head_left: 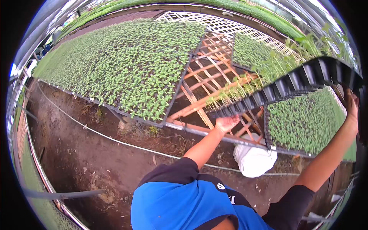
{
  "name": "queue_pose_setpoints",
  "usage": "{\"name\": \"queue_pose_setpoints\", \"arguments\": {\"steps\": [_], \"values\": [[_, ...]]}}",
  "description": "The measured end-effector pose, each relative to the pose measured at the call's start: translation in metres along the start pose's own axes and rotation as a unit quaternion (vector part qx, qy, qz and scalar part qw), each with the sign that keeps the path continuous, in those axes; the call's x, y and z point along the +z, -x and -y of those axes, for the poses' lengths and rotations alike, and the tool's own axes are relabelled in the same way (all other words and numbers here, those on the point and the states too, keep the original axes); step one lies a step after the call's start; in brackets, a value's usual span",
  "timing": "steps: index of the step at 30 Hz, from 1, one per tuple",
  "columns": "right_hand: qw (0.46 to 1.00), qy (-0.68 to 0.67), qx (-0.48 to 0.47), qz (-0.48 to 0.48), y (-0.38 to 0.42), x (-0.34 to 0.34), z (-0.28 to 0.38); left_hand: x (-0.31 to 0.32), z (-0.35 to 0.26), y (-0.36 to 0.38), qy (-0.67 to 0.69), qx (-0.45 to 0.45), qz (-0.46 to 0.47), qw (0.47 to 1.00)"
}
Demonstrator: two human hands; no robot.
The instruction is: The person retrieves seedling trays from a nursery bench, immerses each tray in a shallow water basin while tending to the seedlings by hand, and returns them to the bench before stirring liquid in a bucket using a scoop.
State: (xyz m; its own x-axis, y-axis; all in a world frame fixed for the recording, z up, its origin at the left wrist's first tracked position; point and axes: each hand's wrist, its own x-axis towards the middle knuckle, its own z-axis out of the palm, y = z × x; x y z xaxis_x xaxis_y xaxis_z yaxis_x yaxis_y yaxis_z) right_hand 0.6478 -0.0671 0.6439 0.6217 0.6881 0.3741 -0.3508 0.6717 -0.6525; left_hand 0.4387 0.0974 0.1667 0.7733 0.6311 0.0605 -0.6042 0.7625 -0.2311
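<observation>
A black seedling tray (285, 86) full of tall green seedlings is held up in front of me, tilted so its right end is higher and its cell undersides face me. My left hand (227, 123) grips the tray's lower left end from below, its fingertips partly hidden by it. Up at the right end, my right hand (351, 102) is closed on the tray's edge, its fingers mostly behind the plastic. Below the tray lies a wooden lattice bench (199, 102) with a bare gap between trays.
Seedling trays (126, 65) cover the bench on the left, with more seedlings (306, 119) on the right. A white sack (254, 156) stands under the bench edge. A thin pale hose (126, 143) runs along the dirt floor. A metal bar (73, 194) juts in at lower left.
</observation>
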Motion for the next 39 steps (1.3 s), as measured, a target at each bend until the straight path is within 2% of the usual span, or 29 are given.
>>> {"name": "queue_pose_setpoints", "arguments": {"steps": [3,6,8,10,11,12,13,14,15,17,19,21,23,24,25,28,29,31,34,36,39], "values": [[0.997,0.075,-0.027,-0.017,0.078,-0.078,0.082,0.009,0.063,0.034,-0.119,-0.005,-0.06,0.991],[0.931,0.297,-0.161,-0.137,0.161,-0.199,0.163,0.009,0.113,0.035,-0.257,-0.101,-0.095,0.956],[0.911,0.348,-0.105,-0.196,0.233,-0.218,0.189,0.004,0.15,0.03,-0.341,-0.176,-0.102,0.918],[0.923,0.286,-0.051,-0.251,0.286,-0.239,0.196,-0.008,0.191,0.026,-0.412,-0.249,-0.102,0.871],[0.92,0.252,-0.092,-0.286,0.308,-0.262,0.207,-0.016,0.215,0.023,-0.44,-0.286,-0.1,0.845],[0.928,0.182,-0.013,-0.326,0.318,-0.22,0.188,-0.025,0.24,0.019,-0.467,-0.32,-0.097,0.819],[0.934,0.185,-0.005,-0.305,0.334,-0.233,0.193,-0.036,0.265,0.013,-0.488,-0.349,-0.095,0.795],[0.91,0.194,-0.03,-0.367,0.357,-0.28,0.2,-0.052,0.288,0.005,-0.506,-0.369,-0.092,0.774],[0.889,0.167,-0.039,-0.424,0.366,-0.293,0.195,-0.069,0.312,-0.001,-0.525,-0.384,-0.089,0.754],[0.872,0.139,-0.056,-0.465,0.398,-0.376,0.206,-0.105,0.368,-0.026,-0.558,-0.392,-0.078,0.727],[0.834,0.152,-0.073,-0.525,0.425,-0.451,0.208,-0.139,0.428,-0.047,-0.635,-0.411,-0.094,0.647],[0.835,0.149,-0.081,-0.523,0.439,-0.498,0.227,-0.17,0.496,-0.058,-0.686,-0.41,-0.037,0.6],[0.81,0.181,-0.057,-0.555,0.447,-0.539,0.236,-0.228,0.55,-0.085,-0.743,-0.388,0.025,0.545],[0.794,0.183,-0.066,-0.575,0.448,-0.558,0.237,-0.236,0.578,-0.094,-0.742,-0.382,0.045,0.549],[0.78,0.188,-0.077,-0.592,0.447,-0.579,0.243,-0.232,0.609,-0.105,-0.791,-0.357,0.052,0.494],[0.74,0.194,-0.089,-0.638,0.472,-0.635,0.273,-0.224,0.688,-0.139,-0.75,-0.404,0.079,0.517],[0.725,0.196,-0.095,-0.653,0.479,-0.65,0.282,-0.228,0.709,-0.152,-0.765,-0.403,0.115,0.489],[0.707,0.198,-0.112,-0.67,0.479,-0.672,0.301,-0.24,0.751,-0.179,-0.737,-0.411,0.165,0.51],[0.68,0.188,-0.155,-0.692,0.463,-0.707,0.331,-0.25,0.82,-0.214,-0.721,-0.443,0.189,0.499],[0.66,0.182,-0.184,-0.705,0.45,-0.736,0.355,-0.251,0.863,-0.229,-0.734,-0.43,0.208,0.483],[0.664,0.182,-0.177,-0.703,0.427,-0.799,0.395,-0.276,0.927,-0.251,-0.739,-0.417,0.224,0.48]]}}
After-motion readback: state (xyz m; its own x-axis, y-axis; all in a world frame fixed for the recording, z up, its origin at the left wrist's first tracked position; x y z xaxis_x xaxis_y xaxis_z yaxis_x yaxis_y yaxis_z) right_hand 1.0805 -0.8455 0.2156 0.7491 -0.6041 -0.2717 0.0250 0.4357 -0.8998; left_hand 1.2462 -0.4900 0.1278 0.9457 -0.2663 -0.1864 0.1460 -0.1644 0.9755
